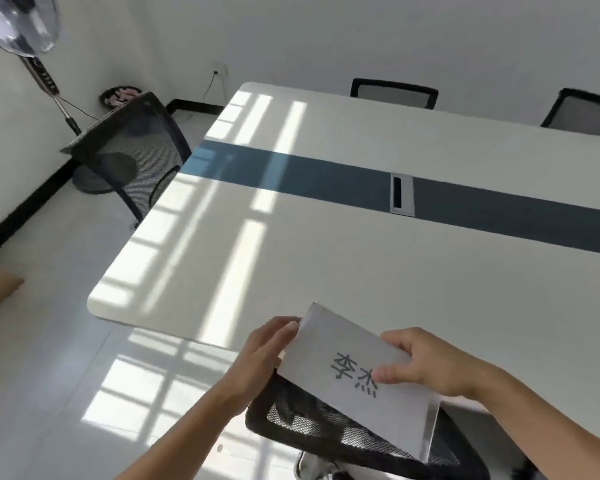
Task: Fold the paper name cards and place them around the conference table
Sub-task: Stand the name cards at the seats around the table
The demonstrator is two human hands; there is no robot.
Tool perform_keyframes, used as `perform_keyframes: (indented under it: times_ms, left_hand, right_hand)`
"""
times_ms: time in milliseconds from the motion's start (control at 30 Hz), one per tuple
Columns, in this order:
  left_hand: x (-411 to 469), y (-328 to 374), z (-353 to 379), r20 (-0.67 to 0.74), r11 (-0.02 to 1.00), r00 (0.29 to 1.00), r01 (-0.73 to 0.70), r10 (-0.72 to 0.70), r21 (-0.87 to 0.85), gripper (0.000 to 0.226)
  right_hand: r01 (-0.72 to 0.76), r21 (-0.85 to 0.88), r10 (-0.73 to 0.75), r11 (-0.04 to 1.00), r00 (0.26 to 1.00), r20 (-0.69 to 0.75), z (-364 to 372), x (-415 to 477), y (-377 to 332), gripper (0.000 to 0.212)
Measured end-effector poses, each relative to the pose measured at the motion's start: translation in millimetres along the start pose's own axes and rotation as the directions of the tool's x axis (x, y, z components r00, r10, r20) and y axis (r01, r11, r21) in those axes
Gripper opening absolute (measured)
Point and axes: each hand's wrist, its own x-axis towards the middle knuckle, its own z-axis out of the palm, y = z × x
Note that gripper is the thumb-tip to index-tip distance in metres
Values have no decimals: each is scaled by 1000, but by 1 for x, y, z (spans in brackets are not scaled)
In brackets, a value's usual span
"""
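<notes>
A white paper name card (329, 348) with two dark printed characters is held in the air over the near edge of the conference table (326, 258). It looks folded, with a second layer showing along its lower right edge. My left hand (267, 351) grips its left edge, fingers curled behind the paper. My right hand (423, 362) pinches its right side, thumb on the printed face. The table is white with a dark grey-blue stripe across the middle.
A black mesh chair (343, 434) stands right below the card at the near edge. Another mesh chair (132, 154) sits at the table's left end, two more (394, 93) along the far side. A standing fan (25, 32) is at the far left. A cable port (402, 194) sits in the stripe.
</notes>
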Motion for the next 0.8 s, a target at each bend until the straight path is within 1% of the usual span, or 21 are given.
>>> perform_keyframes:
  times_ms: [67,133,200,267,367,433,467,533,600,633,667,700,733,767,800]
  left_hand:
    - [44,-10,-6,-78,994,997,29,-20,110,37]
    - [83,-21,-13,-204,971,977,104,-60,215,35]
    - [121,-29,-18,-281,914,959,153,-45,376,31]
    - [160,-41,-19,-320,793,948,191,5,578,33]
    - [205,-66,-15,-342,584,938,246,58,773,43]
    - [225,-83,-8,-301,425,953,253,48,869,51]
    - [232,-92,-4,-280,368,960,251,25,895,55]
    - [232,-101,-4,-260,346,966,239,14,907,61]
    - [225,-110,-6,-256,314,965,226,57,922,69]
    - [217,-115,-5,-257,302,960,215,109,929,73]
    - [210,-116,-6,-245,267,958,200,149,943,75]
    - [238,-137,4,-243,279,966,210,87,937,77]
    - [261,-153,15,-266,286,964,256,-5,923,77]
    - [255,-153,16,-266,255,963,248,41,935,77]
    - [249,-152,18,-265,237,963,246,48,940,77]
  right_hand:
    - [-29,-15,28,999,995,-97,-27,15,11,24]
    - [-56,-55,44,997,977,-208,-60,33,23,23]
    - [-114,-151,57,982,938,-341,-95,58,35,24]
    - [-215,-275,63,937,880,-471,-128,89,43,26]
    - [-314,-361,26,878,785,-619,-175,139,55,39]
    - [-343,-398,9,851,767,-642,-200,173,64,43]
    - [-356,-410,8,840,763,-647,-211,189,65,43]
    - [-352,-434,-38,829,740,-672,-228,203,61,41]
    - [-350,-439,-81,828,699,-711,-247,207,54,41]
    - [-349,-442,-96,826,686,-721,-249,209,58,40]
    - [-347,-448,-92,824,698,-710,-247,209,56,40]
    - [-365,-467,-56,805,737,-673,-270,246,74,40]
    - [-389,-464,-12,796,756,-655,-292,278,90,41]
    - [-380,-475,-9,794,773,-634,-290,276,91,43]
    - [-370,-471,-7,801,781,-625,-291,275,93,46]
